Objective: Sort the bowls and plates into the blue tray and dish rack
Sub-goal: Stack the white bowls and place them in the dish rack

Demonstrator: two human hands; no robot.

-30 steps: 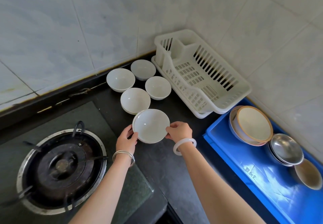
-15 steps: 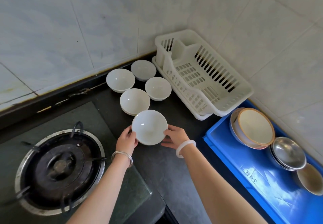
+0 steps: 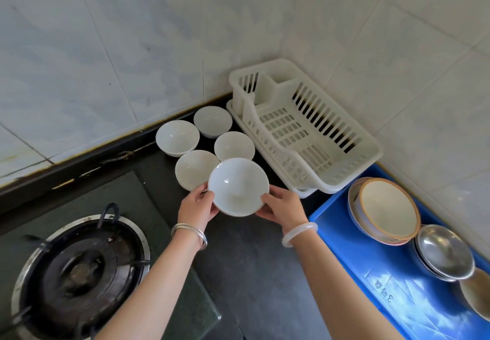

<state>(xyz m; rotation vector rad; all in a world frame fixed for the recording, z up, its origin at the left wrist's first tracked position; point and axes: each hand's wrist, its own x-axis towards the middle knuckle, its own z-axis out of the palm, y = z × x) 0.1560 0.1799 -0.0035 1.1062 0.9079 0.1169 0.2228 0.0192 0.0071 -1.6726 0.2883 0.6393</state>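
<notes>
Small update: the glossy white ceramic bowl [image 3: 238, 187] has come up and drifted closer to the white slotted plastic dish rack [image 3: 265, 85], and now hovers just off its near corner. I reckon it's headed in there. My left hand [image 3: 197, 207] and right hand [image 3: 285, 205] grip its sides, fingers curled under, thumbs at the rim. It's smooth, round and slippery-looking. Four matching white bowls [image 3: 196, 169] sit left of the rack, and the shiny blue plastic tray [image 3: 358, 260] is on its right.
</notes>
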